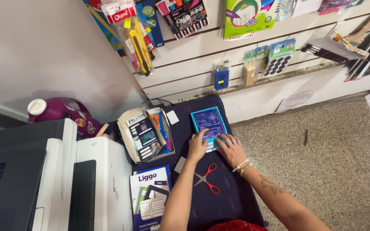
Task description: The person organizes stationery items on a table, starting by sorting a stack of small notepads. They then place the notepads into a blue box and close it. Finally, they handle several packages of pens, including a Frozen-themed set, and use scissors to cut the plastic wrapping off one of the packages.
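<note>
While you look down, both your hands press flat on the near end of a blue card (209, 122) in the middle of the frame. Your left hand (197, 146) and right hand (231, 149) lie side by side, fingers spread, gripping nothing. Red scissors (207, 179) (blades shut) lie just below on the dark tabletop (232, 196). An open box (144, 134) sits to the left.

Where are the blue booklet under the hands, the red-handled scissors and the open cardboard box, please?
blue booklet (208, 119): head view, on its cover's middle.
red-handled scissors (211, 186): head view, on a red handle.
open cardboard box (126, 130): head view, on its left wall.
</note>
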